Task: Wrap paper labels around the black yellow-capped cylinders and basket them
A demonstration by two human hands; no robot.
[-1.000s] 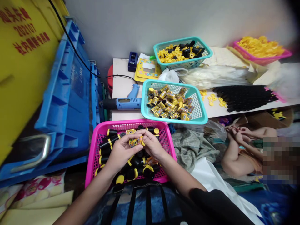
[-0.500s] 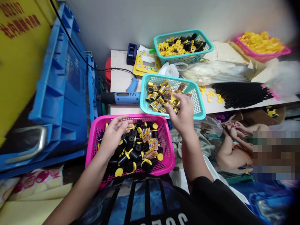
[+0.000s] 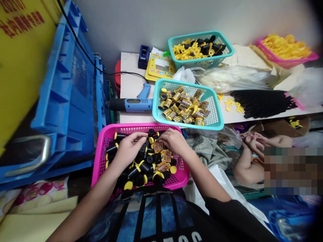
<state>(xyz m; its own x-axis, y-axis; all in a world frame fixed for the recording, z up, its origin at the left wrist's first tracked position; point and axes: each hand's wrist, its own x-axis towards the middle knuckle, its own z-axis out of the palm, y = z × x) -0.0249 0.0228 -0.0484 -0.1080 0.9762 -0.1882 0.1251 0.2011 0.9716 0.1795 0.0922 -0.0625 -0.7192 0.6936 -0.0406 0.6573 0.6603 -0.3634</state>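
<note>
Both hands are over a pink basket [image 3: 185,173] full of black cylinders with yellow caps [image 3: 145,165]. My left hand [image 3: 130,149], above the basket's left half, has its thumb and fingers pinched together; whatever lies between them is hidden. My right hand [image 3: 174,141] is closed, its fingertips on a small printed sleeve [image 3: 158,146] lying on top of the cylinders. More printed sleeves [image 3: 166,155] lie just below it. Behind, a turquoise basket [image 3: 218,116] holds several small cylinders in gold printed wrapping [image 3: 185,102].
A blue heat gun [image 3: 138,105] lies on the table left of the turquoise basket. Farther back stand another turquoise basket [image 3: 202,62] and a pink one of yellow parts [image 3: 286,47]. Black tubes [image 3: 262,103] lie right. Blue crates [image 3: 65,77] rise at left; another person's hands [image 3: 252,138] show at right.
My right hand has come back from over the turquoise basket to the printed sleeves in the pink basket. My left hand has shifted slightly right and down; the yellow-edged piece at its fingertips no longer shows.
</note>
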